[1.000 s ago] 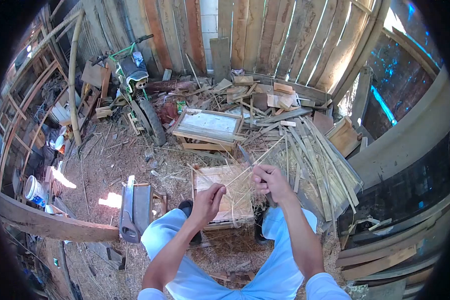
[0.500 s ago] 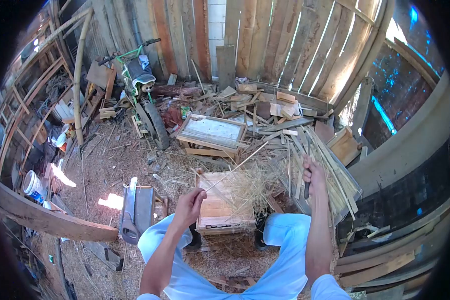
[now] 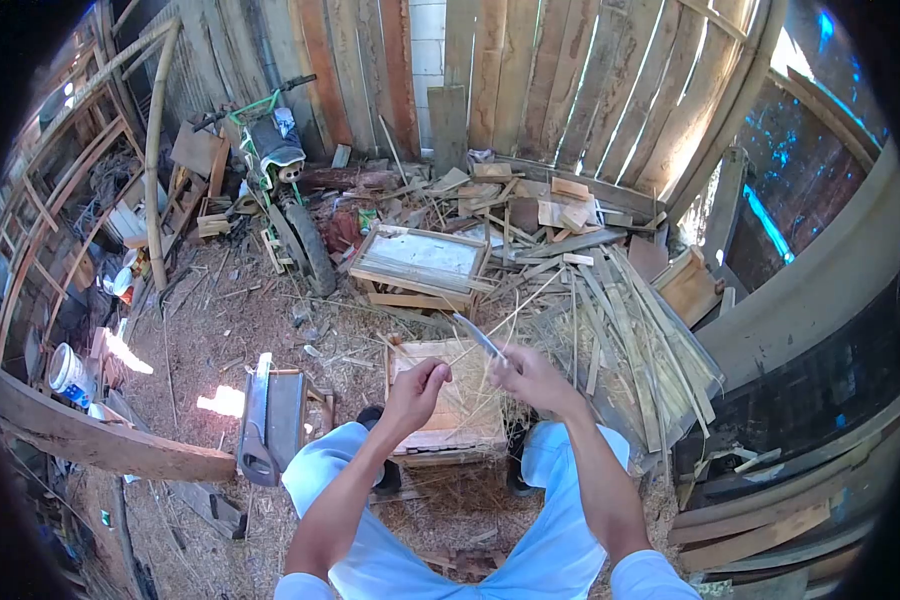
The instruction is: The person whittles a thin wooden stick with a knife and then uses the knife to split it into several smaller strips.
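My left hand [image 3: 417, 396] is closed on one end of a thin wooden strip [image 3: 532, 297], which slants up and to the right past my right hand. In my right hand [image 3: 530, 380] is a knife [image 3: 478, 337], its blade pointing up and left, near the strip. Both hands are over a low wooden box [image 3: 457, 441] between my knees. Fine pale shavings lie on the right part of the box top. Whether the blade touches the strip cannot be made out.
A handsaw [image 3: 258, 420] rests on a small dark-topped stand at the left. Ahead is a wooden frame box [image 3: 420, 262]. Split strips [image 3: 630, 350] lie on a board at the right. A bicycle [image 3: 280, 180] and scrap wood stand farther back.
My right hand has moved left and down with the knife, from beside the strip pile to near my left hand. My left hand has shifted slightly right, still holding the strip.
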`<control>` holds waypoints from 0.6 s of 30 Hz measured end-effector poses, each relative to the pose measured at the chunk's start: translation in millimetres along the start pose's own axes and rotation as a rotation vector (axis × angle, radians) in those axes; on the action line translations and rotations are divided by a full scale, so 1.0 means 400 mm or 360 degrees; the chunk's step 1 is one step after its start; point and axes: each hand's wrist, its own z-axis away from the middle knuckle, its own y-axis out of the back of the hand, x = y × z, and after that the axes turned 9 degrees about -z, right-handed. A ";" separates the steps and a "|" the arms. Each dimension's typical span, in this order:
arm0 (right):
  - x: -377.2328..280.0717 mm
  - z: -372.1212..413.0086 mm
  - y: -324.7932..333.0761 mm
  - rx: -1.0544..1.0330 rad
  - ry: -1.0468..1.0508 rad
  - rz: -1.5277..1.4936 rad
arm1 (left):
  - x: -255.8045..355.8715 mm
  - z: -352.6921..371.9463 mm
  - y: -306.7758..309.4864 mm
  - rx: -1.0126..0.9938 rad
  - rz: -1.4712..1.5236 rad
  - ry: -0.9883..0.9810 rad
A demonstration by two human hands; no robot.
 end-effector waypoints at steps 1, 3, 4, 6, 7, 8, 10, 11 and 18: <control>0.013 -0.012 0.013 -0.0013 0.0210 0.0487 | -0.001 -0.004 -0.003 0.0001 -0.0006 0.0018; 0.022 -0.008 0.023 -0.0030 0.0413 0.0967 | 0.000 -0.005 0.001 0.0000 -0.0015 0.0046; 0.012 0.004 0.024 0.0014 0.0387 0.0867 | 0.005 -0.005 0.007 -0.0004 -0.0059 0.0104; 0.002 0.011 0.035 0.0049 0.0361 0.0775 | 0.008 -0.010 0.015 0.0001 -0.0099 0.0164; 0.001 0.012 0.042 0.0170 0.0379 0.0998 | 0.007 -0.010 0.018 0.0056 -0.0107 0.0211; 0.001 0.014 0.050 0.0293 0.0398 0.1221 | 0.005 -0.011 0.021 0.0110 -0.0116 0.0256; 0.029 0.006 0.082 0.0423 0.0573 0.1311 | -0.033 -0.023 0.014 0.0275 -0.0083 0.0164; 0.046 0.004 0.098 0.0558 0.0750 0.1398 | -0.054 -0.025 0.010 0.0436 -0.0049 0.0069; 0.048 -0.030 0.118 0.1032 0.0812 0.1516 | -0.008 -0.022 0.034 0.0349 -0.0172 0.0167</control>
